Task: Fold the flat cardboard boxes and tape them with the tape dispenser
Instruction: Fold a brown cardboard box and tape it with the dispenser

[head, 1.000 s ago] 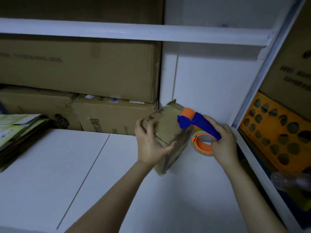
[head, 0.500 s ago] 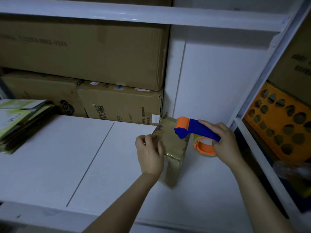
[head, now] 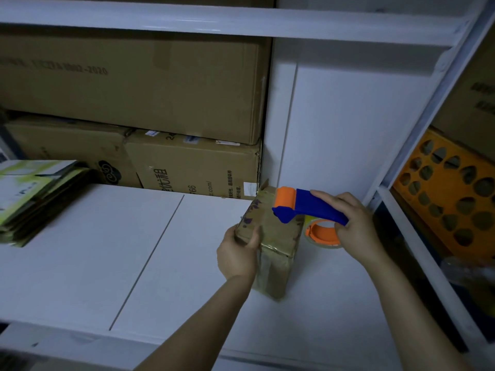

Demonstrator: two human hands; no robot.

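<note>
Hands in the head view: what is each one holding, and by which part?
The left hand grips the small cardboard box at its top left edge; the right hand grips the tape dispenser by its blue handle.

top carton (head: 160,89): seemingly "…-2020" | lower carton (head: 192,167): "优租", "66", ".com/"

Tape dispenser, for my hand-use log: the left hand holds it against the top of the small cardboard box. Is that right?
Not quite. The head view shows the right hand holding the tape dispenser against the top of the small cardboard box; the left hand grips the box's left edge.
</note>
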